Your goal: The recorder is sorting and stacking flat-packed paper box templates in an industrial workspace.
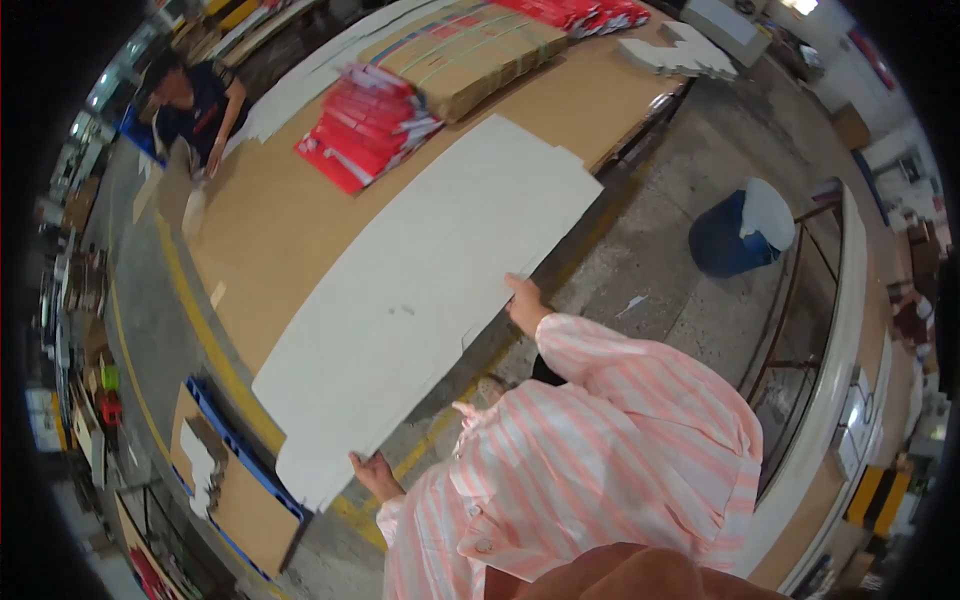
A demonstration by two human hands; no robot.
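Note:
A large flat white cardboard sheet (pixel 420 290) with notched corners lies over the brown-topped table, its near edge reaching past the table's edge. My left hand (pixel 375 476) grips that near edge close to the sheet's left end, thumb on top. Farther along the same edge, my right hand (pixel 525 304) is closed on it, with the fingers beneath out of sight. Two small dark marks show on the sheet's surface. Beyond it on the table (pixel 250 215) lie a pile of red-and-white packages (pixel 365 125) and a strapped brown cardboard stack (pixel 465 55).
Across the table at the far left, a co-worker (pixel 200 105) in dark clothing leans over its edge. A blue barrel (pixel 735 235) with a white bag stands on the floor at right. A blue pallet (pixel 245 445) holding cardboard is at lower left. More white pieces (pixel 680 52) lie at the far corner.

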